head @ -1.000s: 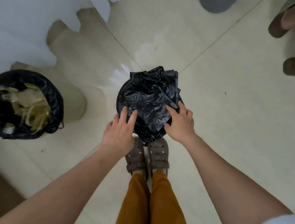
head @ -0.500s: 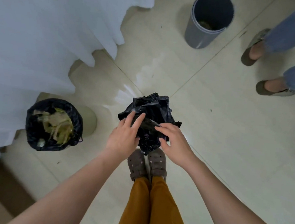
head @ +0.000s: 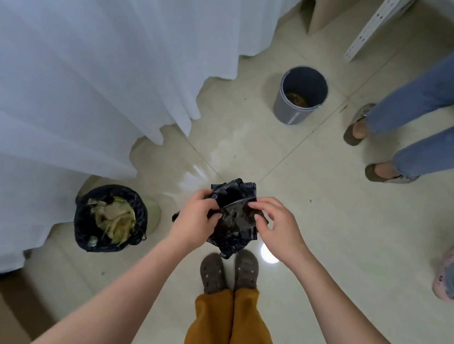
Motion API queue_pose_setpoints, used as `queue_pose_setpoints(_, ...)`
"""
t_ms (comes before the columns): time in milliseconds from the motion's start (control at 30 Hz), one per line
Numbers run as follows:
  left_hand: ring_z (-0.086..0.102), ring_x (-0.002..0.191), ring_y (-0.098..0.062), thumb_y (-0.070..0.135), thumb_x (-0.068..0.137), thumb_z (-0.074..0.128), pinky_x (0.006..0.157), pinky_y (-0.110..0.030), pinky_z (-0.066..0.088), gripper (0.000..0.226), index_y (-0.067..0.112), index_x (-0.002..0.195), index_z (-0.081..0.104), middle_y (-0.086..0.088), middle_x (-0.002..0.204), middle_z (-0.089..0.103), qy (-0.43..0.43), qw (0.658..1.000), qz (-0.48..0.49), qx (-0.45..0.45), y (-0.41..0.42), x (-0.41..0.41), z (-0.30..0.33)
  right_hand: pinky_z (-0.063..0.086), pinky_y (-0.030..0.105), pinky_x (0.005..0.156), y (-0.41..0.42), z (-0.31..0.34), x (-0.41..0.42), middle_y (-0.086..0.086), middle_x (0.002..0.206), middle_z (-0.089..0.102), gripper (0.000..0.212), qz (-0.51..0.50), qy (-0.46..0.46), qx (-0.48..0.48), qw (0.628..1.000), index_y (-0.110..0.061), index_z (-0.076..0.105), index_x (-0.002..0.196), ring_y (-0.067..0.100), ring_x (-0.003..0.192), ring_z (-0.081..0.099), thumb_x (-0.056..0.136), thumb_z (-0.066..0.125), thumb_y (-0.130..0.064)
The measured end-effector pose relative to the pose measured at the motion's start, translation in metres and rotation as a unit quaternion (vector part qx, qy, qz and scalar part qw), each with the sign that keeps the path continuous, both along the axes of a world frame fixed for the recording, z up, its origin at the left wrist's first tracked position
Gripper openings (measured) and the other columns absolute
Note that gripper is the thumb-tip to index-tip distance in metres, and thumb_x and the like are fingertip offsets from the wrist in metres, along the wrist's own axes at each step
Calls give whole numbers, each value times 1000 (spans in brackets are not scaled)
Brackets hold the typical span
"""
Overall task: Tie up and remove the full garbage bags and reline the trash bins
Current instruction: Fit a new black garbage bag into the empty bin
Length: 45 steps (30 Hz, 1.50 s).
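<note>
So the white curtain [head: 77, 76] is taking up the whole upper left, hanging down to the tiled floor [head: 338, 236]. At lower left the bin with the full black bag [head: 110, 218] is sitting right against the curtain hem, packed with scraps and not tied yet, so that part looks undone. At upper centre the grey bin [head: 301, 94] is standing unlined with a bit of rubbish at the bottom. Mid-frame, the left hand [head: 195, 221] is gripping a crumpled wad of fresh black bags [head: 234, 219] while the right hand [head: 278, 228] is pinching a layer, probably peeling one off. Looks like early days. Floor between the bins is open, but a bystander's legs [head: 417, 120] are crowding the right side.
</note>
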<state>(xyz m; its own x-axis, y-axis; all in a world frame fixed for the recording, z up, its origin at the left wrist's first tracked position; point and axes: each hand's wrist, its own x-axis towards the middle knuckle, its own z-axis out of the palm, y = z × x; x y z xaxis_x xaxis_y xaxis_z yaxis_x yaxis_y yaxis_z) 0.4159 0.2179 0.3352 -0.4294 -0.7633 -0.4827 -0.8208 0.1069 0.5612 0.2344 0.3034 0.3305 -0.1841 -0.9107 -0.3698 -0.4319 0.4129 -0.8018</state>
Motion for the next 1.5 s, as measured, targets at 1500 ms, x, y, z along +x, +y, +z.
queue_pose_setpoints(1500, 66, 73, -11, 3, 83, 72, 57, -10, 46, 13, 16, 83, 67, -2, 80, 69, 152, 835, 525, 67, -92, -275, 31, 49, 34, 89, -141, 30, -316, 4, 131, 57, 37, -232, -100, 208, 945, -23, 53, 130, 27, 117, 56, 95, 56, -10)
